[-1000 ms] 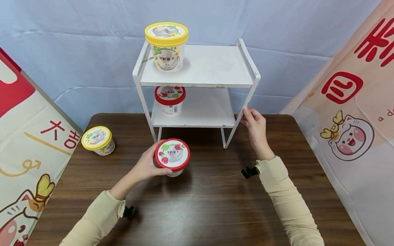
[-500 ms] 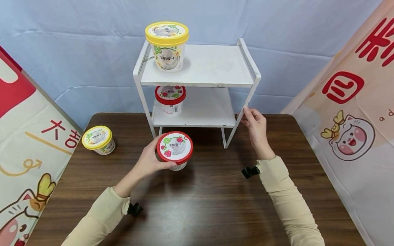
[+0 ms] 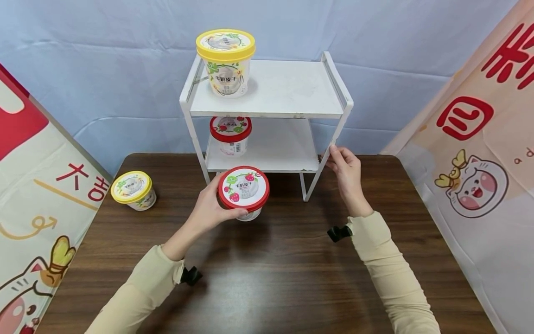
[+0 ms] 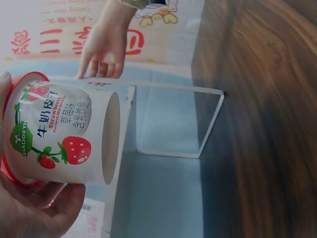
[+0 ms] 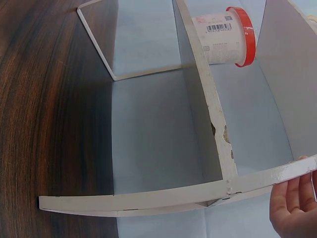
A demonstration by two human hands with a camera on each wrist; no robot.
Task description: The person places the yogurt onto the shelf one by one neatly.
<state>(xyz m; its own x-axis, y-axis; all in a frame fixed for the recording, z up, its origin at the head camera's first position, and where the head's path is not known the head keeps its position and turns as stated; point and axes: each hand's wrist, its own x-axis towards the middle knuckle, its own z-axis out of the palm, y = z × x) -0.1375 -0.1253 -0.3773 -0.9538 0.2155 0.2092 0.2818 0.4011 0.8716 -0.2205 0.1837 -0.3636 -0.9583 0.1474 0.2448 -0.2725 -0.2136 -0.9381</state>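
Note:
My left hand grips a strawberry milk drink tub with a red lid, held above the table before the rack. In the left wrist view, its white side with printed strawberries shows. At the right side of a white two-tier shelf rack, my right hand grips the upright post, thumb in front and other fingers partly hidden behind. Another red-lidded tub stands at the left of the lower shelf. A larger yellow-lidded tub stands at the left of the upper shelf.
A small yellow-lidded tub stands on the brown wooden table, left of the rack. Behind hangs a light blue cloth. Printed banners flank the table at left and right.
My left hand has carried the red-lidded tub up, slightly right and toward the rack. My right hand stays on the post; the rack and other tubs have not moved.

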